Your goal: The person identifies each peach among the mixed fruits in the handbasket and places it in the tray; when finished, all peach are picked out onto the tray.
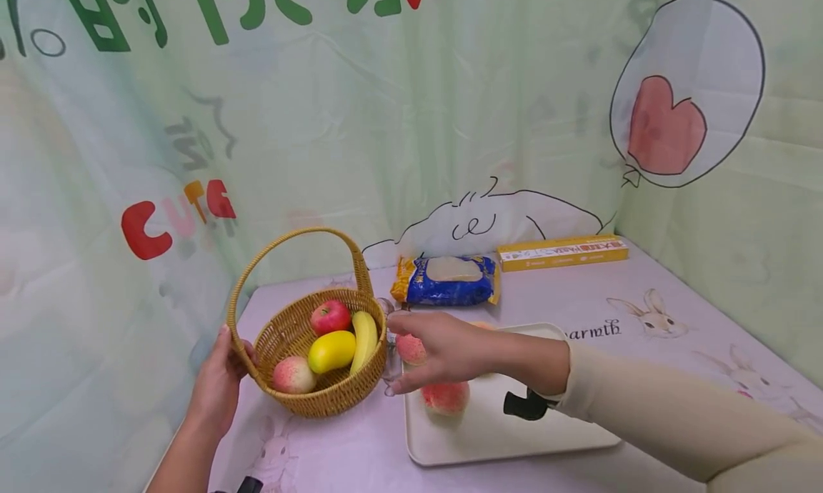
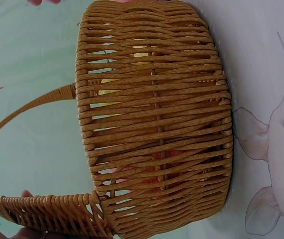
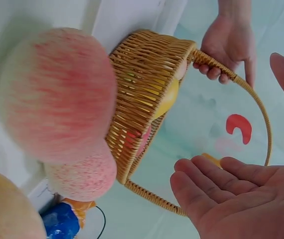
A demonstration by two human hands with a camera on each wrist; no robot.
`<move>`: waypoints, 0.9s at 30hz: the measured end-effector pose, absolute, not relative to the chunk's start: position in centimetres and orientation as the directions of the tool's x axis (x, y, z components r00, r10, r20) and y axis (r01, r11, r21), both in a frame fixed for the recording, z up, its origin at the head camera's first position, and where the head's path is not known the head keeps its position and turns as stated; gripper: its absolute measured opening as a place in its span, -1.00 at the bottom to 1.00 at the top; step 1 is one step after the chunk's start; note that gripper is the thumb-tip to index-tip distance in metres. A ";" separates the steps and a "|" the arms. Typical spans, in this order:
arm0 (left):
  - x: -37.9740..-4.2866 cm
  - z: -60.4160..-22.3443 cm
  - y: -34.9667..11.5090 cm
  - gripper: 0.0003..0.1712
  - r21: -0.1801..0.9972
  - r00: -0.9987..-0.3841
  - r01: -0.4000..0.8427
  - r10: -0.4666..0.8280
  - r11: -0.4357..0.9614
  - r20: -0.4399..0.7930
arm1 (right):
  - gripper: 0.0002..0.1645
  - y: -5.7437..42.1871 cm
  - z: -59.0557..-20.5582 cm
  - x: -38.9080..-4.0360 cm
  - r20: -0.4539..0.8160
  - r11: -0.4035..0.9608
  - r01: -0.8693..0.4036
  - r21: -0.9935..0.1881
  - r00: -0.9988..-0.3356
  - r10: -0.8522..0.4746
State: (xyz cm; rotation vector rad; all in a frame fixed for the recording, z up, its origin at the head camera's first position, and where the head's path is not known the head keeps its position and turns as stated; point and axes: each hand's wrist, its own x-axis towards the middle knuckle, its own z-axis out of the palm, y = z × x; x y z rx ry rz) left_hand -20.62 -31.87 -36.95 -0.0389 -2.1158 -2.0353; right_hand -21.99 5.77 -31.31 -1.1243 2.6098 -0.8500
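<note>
A brown wicker basket (image 1: 331, 400) with a tall arched handle stands tilted at the left of the table. Inside lie a red apple (image 1: 331, 317), a yellow mango-like fruit (image 1: 332, 351), a banana (image 1: 364, 341) and a pink-white peach (image 1: 294, 374). My left hand (image 1: 218, 379) grips the foot of the handle on the near left, its fingers curled round it in the right wrist view. Beside the opposite rim my right hand (image 1: 437, 354) hovers with fingers extended and palm bare (image 3: 251, 204). Below it, peaches (image 1: 445, 398) sit on a white tray (image 1: 514, 436).
Behind the tray lies a blue and orange packet (image 1: 450, 282). A long yellow box (image 1: 562, 254) rests along the back of the table. Partly behind my right arm, a yellowish fruit (image 3: 7, 209) is on the tray. Printed fabric curtains (image 1: 386, 121) enclose the table.
</note>
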 end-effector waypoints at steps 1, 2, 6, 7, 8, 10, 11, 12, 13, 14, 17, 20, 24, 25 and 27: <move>-20.6 -36.9 -31.9 -0.37 0.986 -0.979 0.156 -0.124 0.054 0.162 | 0.13 5.5 -31.2 -22.1 0.056 0.557 -0.613 -0.560 -0.699 -0.713; -20.6 -36.9 -31.9 -0.37 0.987 -0.979 0.151 -0.128 0.062 0.158 | 0.12 5.2 -31.1 -22.3 0.051 0.558 -0.615 -0.557 -0.696 -0.716; -20.6 -36.9 -31.9 -0.38 0.987 -0.979 0.143 -0.135 0.075 0.152 | 0.09 4.0 -30.6 -23.2 0.019 0.564 -0.624 -0.541 -0.679 -0.734; -20.6 -36.9 -31.9 -0.39 0.987 -0.979 0.140 -0.135 0.076 0.150 | 0.08 3.7 -30.5 -23.4 0.013 0.561 -0.628 -0.539 -0.672 -0.740; -20.6 -36.9 -31.9 -0.40 0.988 -0.980 0.139 -0.136 0.075 0.148 | 0.07 3.4 -30.3 -23.7 0.011 0.557 -0.634 -0.536 -0.665 -0.746; -20.7 -37.0 -31.9 -0.39 0.988 -0.980 0.137 -0.136 0.069 0.145 | 0.04 2.9 -30.1 -24.3 0.012 0.550 -0.650 -0.525 -0.651 -0.759; -20.7 -37.0 -31.9 -0.39 0.988 -0.980 0.136 -0.136 0.068 0.144 | 0.03 2.6 -29.9 -24.5 0.012 0.545 -0.655 -0.524 -0.645 -0.764; -20.7 -37.0 -31.9 -0.40 0.988 -0.980 0.135 -0.135 0.070 0.144 | 0.02 2.4 -29.8 -24.8 0.009 0.541 -0.656 -0.526 -0.641 -0.768; -20.7 -37.0 -31.9 -0.40 0.988 -0.980 0.134 -0.136 0.074 0.143 | 0.02 2.1 -29.7 -25.0 0.006 0.539 -0.656 -0.529 -0.638 -0.770; -20.7 -37.0 -31.9 -0.41 0.988 -0.980 0.133 -0.137 0.074 0.142 | 0.02 1.8 -29.5 -25.3 0.001 0.538 -0.653 -0.533 -0.636 -0.772; -20.7 -36.9 -31.9 -0.40 0.988 -0.981 0.127 -0.140 0.083 0.138 | 0.00 0.8 -29.3 -25.9 -0.010 0.527 -0.643 -0.555 -0.629 -0.777; -20.8 -36.9 -31.9 -0.40 0.989 -0.981 0.125 -0.140 0.083 0.136 | -0.02 -0.2 -29.0 -26.5 -0.017 0.519 -0.633 -0.574 -0.625 -0.780; -20.8 -36.9 -31.9 -0.39 0.988 -0.980 0.132 -0.141 0.079 0.142 | -0.03 -1.8 -28.8 -27.4 -0.023 0.513 -0.635 -0.577 -0.615 -0.788; -20.8 -37.0 -31.9 -0.38 0.988 -0.979 0.134 -0.142 0.080 0.144 | -0.04 -2.2 -28.8 -27.7 -0.027 0.510 -0.636 -0.579 -0.610 -0.792; -20.8 -37.0 -32.0 -0.37 0.987 -0.979 0.137 -0.142 0.078 0.147 | -0.05 -3.1 -28.8 -28.1 -0.031 0.501 -0.646 -0.577 -0.595 -0.803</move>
